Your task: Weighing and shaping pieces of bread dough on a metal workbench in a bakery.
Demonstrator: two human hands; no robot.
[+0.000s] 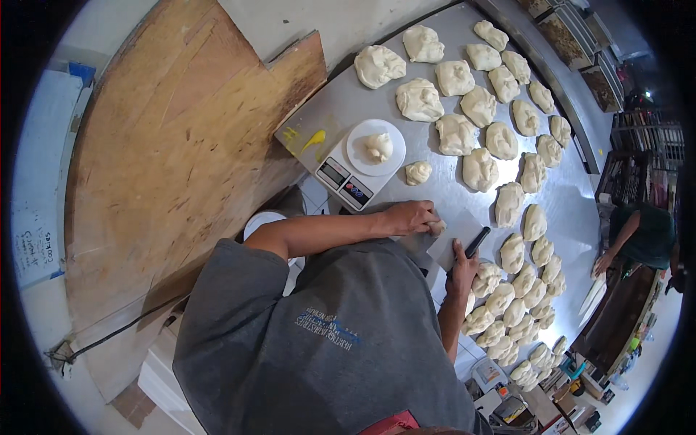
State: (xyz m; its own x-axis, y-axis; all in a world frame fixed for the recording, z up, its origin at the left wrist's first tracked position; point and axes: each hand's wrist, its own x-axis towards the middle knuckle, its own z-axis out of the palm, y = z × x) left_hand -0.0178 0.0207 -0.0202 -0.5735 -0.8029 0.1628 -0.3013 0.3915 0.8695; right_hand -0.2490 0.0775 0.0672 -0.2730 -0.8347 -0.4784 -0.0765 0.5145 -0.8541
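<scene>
My left hand (412, 218) is at the near edge of a steel table, its fingers closed on a small piece of dough (437, 228). Just right of it, my right hand (465, 267) grips the black handle of a dough scraper (449, 238), whose flat metal blade points toward my left hand. Beyond my left hand stands a white kitchen scale (339, 176) with a lump of dough (379, 147) on its round plate. A smaller dough ball (418, 172) rests on the table beside the scale.
Many dough pieces (479, 170) cover the steel table (428, 192) to the right, packed tightly at the near right. A wooden board (181, 181) leans at the left. Across the table, a co-worker (641, 233) reaches toward a long strip of dough (594, 296). Racks stand behind.
</scene>
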